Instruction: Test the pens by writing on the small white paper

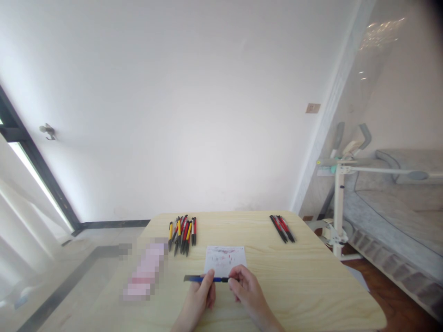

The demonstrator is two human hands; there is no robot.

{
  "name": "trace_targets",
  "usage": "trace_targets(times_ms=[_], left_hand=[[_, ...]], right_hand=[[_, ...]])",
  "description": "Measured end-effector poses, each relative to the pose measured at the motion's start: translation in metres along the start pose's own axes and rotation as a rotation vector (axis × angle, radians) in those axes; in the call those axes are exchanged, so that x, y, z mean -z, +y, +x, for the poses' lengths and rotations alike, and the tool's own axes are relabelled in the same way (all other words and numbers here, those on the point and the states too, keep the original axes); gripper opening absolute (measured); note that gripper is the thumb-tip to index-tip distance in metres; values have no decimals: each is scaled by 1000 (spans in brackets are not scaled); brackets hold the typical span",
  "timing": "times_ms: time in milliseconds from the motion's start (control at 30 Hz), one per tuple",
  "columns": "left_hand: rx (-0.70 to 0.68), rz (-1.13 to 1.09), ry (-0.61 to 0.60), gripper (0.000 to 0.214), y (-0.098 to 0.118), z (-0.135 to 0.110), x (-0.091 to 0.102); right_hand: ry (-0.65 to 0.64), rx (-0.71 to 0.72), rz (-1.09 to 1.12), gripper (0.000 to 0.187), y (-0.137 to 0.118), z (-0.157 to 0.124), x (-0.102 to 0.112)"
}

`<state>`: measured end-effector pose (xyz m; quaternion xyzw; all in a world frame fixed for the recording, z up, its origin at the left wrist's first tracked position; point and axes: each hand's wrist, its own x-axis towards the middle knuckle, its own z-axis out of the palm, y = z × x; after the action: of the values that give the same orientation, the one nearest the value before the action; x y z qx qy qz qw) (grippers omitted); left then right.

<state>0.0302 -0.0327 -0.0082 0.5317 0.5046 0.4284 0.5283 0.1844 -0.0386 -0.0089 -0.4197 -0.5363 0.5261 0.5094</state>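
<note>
Head camera showed me a blue pen (217,279) lying crosswise between two bare hands, near the front of a pale wooden table (238,230). From my remote seat I saw the left hand (203,290) grasping it, the thumb laid over the barrel and the fingers curled underneath. One end of the pen stuck out to the left past that thumb, while a blue stretch of barrel showed in the gap between the hands. The right hand (247,287) had its thumb and forefinger pinched on the dark end, with its other fingers bent in toward the palm. So the pen sat to the right of the left hand's thumb and ran into the fingertips of the right, roughly level in my view.

Just beyond the hands I could see a white sheet of paper (224,256) with dark and reddish marks, its near edge partly hidden by the fingers and the pen. Farther off to the left lay a loose pile of pens (179,229) in yellow, red and black, some overlapping. A smaller bunch of red and black pens (286,228) rested near the far right corner, well apart from both hands. Left of the table, a pinkish strip (145,272) was blurred into blocks, and I could not tell what it was.
</note>
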Motion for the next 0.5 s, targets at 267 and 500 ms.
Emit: trace_targets(times_ms=[267, 500], left_hand=[[-19, -22, 0, 59, -3, -1, 2], [-8, 2, -2, 60, 2, -1, 1]], right_hand=[[69, -41, -114, 46, -3, -1, -3], [26, -55, -122, 43, -7, -2, -3]])
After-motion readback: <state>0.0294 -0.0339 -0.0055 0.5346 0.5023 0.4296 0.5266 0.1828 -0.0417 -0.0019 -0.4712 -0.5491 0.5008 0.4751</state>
